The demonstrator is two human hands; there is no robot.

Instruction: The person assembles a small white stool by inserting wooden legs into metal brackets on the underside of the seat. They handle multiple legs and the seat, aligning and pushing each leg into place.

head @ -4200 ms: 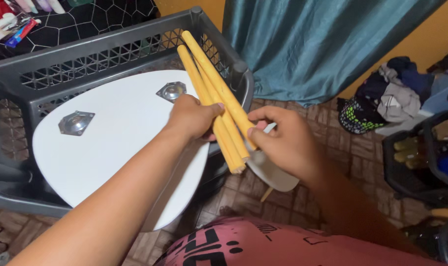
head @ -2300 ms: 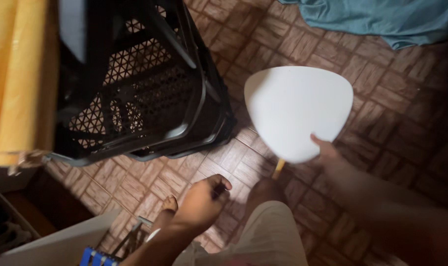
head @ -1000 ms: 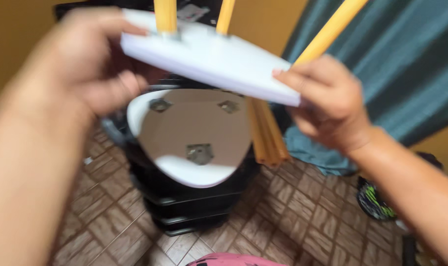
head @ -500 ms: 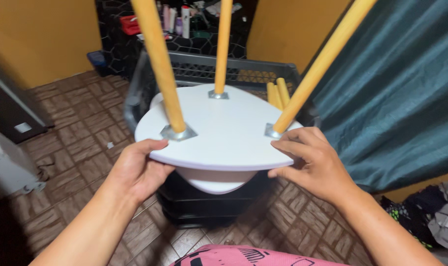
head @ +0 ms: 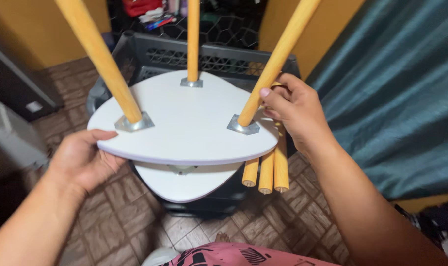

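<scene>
Now, left hand (head: 83, 160): clamped under the white tabletop's (head: 184, 123) rim, steadying it on the crate (head: 219, 56).
Right hand (head: 295, 111): fingers wrapped round a wooden leg (head: 278, 59) near its bracket (head: 243, 125).
Spare legs (head: 266, 170): lying beneath.

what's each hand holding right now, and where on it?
Left hand grips the upturned white tabletop at its left edge; right hand grips a wooden leg near its base.

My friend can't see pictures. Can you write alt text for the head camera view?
Two bare hands hold an upside-down white tabletop with three yellow wooden legs pointing up; the left hand grips its edge, the right hand pinches one leg. Underneath sit another white tabletop, three loose legs and a dark plastic crate.
</scene>
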